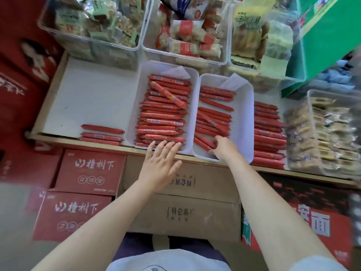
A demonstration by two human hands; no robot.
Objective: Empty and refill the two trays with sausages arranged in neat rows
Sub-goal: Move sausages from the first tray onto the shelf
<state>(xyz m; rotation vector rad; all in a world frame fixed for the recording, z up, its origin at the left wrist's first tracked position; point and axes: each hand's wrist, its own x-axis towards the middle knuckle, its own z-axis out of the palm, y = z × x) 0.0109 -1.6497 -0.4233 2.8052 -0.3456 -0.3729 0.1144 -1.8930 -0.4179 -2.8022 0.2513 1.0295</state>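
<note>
bench: we see a white top with a wooden edge
below: red cartons beside brown cardboard boxes
light: bright, even

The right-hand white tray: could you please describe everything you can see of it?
The right tray is a shallow white rectangle with rounded corners, plastic by its look, beside the left tray on the shelf. It is partly filled: red sausages lie loosely, several askew, leaving bare floor along its right side. A paper slip leans in the far corner. The right hand reaches in, fingers on sausages.
</note>
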